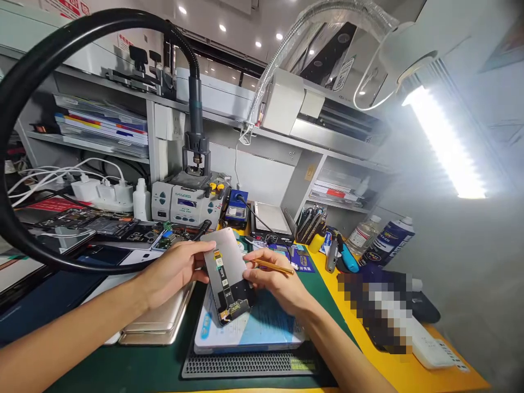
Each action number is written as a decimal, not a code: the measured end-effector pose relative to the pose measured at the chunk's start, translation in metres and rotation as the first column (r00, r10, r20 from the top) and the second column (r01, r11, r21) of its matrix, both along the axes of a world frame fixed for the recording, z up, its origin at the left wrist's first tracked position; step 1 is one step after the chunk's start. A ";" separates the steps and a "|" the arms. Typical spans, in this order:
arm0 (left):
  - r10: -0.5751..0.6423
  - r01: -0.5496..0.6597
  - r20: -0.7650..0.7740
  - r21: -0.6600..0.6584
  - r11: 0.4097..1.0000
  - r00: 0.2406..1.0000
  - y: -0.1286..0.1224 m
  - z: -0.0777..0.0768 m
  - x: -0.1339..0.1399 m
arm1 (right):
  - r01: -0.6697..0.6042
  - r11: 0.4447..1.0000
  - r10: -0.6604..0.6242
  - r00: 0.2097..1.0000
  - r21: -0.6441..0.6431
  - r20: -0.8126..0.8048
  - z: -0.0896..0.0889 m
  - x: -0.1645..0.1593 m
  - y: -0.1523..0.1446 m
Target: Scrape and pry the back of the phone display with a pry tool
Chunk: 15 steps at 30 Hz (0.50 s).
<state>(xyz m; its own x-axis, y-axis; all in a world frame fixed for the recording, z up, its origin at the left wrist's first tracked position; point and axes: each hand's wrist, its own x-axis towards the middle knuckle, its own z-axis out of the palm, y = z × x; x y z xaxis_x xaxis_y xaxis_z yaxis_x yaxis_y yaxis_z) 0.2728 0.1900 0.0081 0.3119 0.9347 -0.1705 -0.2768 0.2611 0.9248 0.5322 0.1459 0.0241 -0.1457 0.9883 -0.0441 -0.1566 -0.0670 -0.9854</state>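
Note:
A phone screen [229,256] is held up, tilted, with its grey metal back and black flex cable [224,284] facing me. My left hand [174,273] grips its left edge, thumb over the back and fingers behind. At the right edge, my right hand [272,278] is closed on the screen's side. It also holds a slim gold-coloured tool [272,266] that points to the right; its exact kind I cannot make out. Beneath the screen lies a blue-and-white box [266,327] on a black perforated stand [245,367].
Several phones [155,322] lie stacked at the left, under a black hose [8,218]. A hot-air station [184,202] and white bottle [141,199] stand behind. Tools, a clear bottle [363,234] and a spray can [391,240] line the right. A bright lamp [446,142] hangs above.

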 end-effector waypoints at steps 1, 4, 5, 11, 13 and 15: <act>-0.011 0.011 0.012 0.015 1.000 1.000 -0.002 0.001 0.000 | 0.000 1.000 0.000 1.000 0.002 -0.009 -0.001 -0.002 -0.001; -0.065 0.062 0.037 0.062 0.996 0.997 -0.011 0.001 0.002 | 0.029 0.999 -0.028 0.998 0.024 -0.047 -0.006 -0.008 -0.005; -0.084 0.082 0.037 0.070 0.994 0.996 -0.015 0.000 0.003 | 0.044 0.998 -0.042 0.997 0.034 -0.062 -0.007 -0.010 -0.007; -0.130 0.130 0.012 0.026 0.991 0.991 -0.027 -0.014 0.013 | 0.070 0.995 -0.061 0.991 0.069 -0.118 -0.006 -0.010 -0.010; -0.090 0.090 0.004 0.000 0.996 0.996 -0.027 -0.013 0.013 | 0.087 0.992 -0.075 0.988 0.090 -0.133 -0.004 -0.007 -0.008; -0.035 0.035 -0.004 -0.024 0.999 0.999 -0.028 -0.007 0.012 | 0.119 0.987 -0.101 0.983 0.109 -0.155 0.000 -0.003 -0.007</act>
